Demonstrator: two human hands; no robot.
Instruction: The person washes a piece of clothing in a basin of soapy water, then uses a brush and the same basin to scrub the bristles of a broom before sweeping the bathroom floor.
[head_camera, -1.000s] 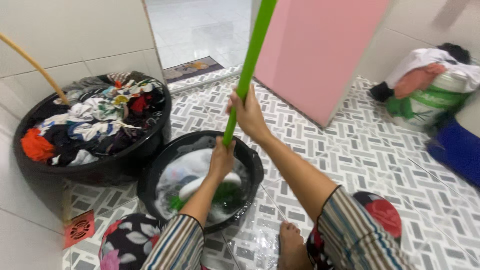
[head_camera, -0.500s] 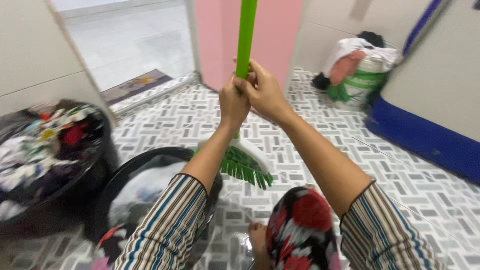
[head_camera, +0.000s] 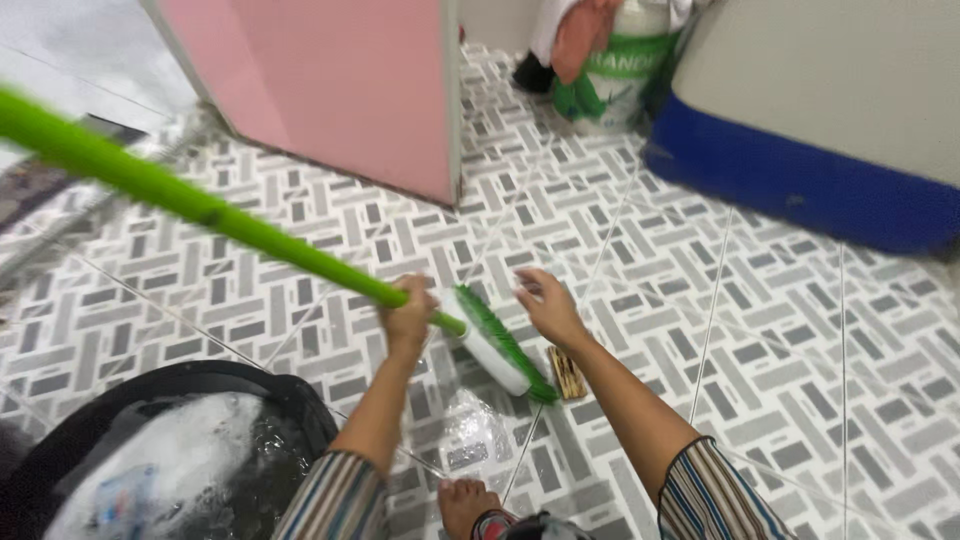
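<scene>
Over patterned tile floor (head_camera: 760, 330): left hand (head_camera: 408, 318) fingers wrapped round smooth green broom handle (head_camera: 200, 205); right hand (head_camera: 548, 305) fingers spread.

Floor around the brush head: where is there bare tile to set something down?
Bare tile lies right of the right hand, toward the blue-based appliance, and between the pink door and brush. It is crowded near the black tub, left hand, and foot.

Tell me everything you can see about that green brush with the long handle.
The scrubbing brush has a long bright green pole, seemingly plastic, running up to the left, a white head and green bristles. It is tilted, head low over the wet patterned floor tiles. The left hand grips the pole just above the head; the right hand hovers open beside the bristles.
</scene>
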